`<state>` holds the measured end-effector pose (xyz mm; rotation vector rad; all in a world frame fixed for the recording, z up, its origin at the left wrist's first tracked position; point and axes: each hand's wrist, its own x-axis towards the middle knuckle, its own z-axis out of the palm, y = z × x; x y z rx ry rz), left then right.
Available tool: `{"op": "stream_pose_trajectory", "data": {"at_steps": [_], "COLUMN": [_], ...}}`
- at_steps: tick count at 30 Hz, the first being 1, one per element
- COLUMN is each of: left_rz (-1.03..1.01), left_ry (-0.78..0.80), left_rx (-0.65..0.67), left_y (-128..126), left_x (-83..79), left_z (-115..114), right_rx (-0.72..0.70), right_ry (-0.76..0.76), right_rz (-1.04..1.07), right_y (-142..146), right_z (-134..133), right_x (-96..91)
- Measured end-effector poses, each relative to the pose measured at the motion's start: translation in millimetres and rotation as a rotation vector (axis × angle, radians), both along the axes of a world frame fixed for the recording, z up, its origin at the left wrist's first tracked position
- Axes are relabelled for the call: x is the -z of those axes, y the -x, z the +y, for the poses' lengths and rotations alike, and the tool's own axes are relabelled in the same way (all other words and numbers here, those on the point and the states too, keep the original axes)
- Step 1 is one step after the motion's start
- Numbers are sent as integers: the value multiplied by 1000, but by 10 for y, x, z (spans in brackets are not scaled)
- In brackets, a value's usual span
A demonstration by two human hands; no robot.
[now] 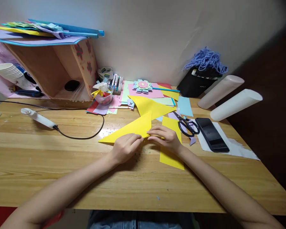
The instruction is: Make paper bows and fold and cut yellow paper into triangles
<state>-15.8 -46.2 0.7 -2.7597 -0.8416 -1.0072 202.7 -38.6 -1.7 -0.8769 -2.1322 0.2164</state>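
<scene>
A folded yellow paper triangle lies on the wooden table in front of me. My left hand pinches its lower edge, fingers pressed together on the paper. My right hand presses the triangle's right corner with curled fingers, resting over a yellow paper strip. A second yellow triangle lies just behind. Black scissors sit to the right of my right hand.
A black phone lies on white paper at right, beside two white cylinders. Coloured paper sheets, a paper flower, markers and a small bowl sit at the back. A glue gun with cable lies left, near a wooden box.
</scene>
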Motion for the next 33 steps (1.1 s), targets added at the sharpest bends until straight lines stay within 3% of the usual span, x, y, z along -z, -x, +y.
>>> {"op": "stream_pose_trajectory", "data": {"at_steps": [5, 8, 11, 17, 21, 27, 33], "left_rz": [8, 0, 2, 19, 6, 37, 198], "left_ry": [311, 544, 645, 674, 689, 658, 378], "left_rx": [-119, -117, -105, -105, -122, -163, -146], "left_y": [-17, -32, -46, -66, -78, -128, -149], "left_x": [58, 36, 2, 8, 26, 33, 89], "left_z": [-41, -54, -51, -35, -31, -43, -50], "right_rx": [-13, -90, -115, -95, -102, -95, -69], "right_ry": [118, 186, 245, 390, 410, 207, 19], "right_rz": [0, -55, -51, 18, 28, -89, -298], "right_y": [-11, 3, -5, -62, -52, -2, -8], "right_z": [-55, -61, -54, -35, -22, -54, -74], "right_x": [55, 77, 74, 94, 111, 123, 136]}}
